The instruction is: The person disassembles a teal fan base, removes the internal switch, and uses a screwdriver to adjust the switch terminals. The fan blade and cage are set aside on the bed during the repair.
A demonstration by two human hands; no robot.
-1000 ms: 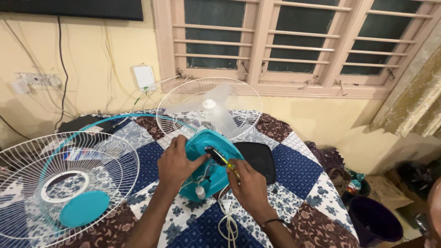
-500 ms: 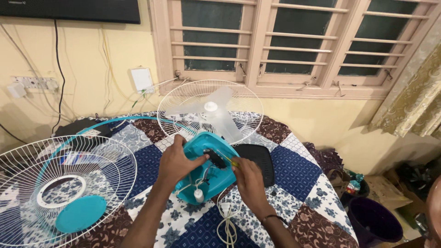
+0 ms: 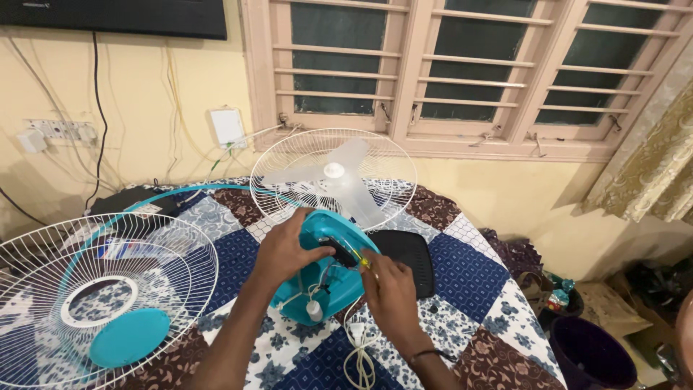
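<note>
So you're over a round table covered by a patchwork quilt in blue, brown and floral squares, shoved up against a yellow wall with a barred window above it and a gold curtain off to the side. Wall's got a strip of sockets and a white switch box, cables dangling everywhere.

Count-wise: two white wire guards. One big loose guard lies at the near-left edge with a teal disc in its middle; the other rear guard stands upright behind your hands with one pale three-blade propeller in it. One black cover lies flat to the right. One white power cord trails toward you.

The teal fan housing sits dead centre on the quilt, open side up. Your left hand is clamped over its left rim, fingers curled around the edge. Your right hand is just right of it, fingers pinched around a yellow-handled screwdriver whose tip pokes into the housing's black insides.
</note>
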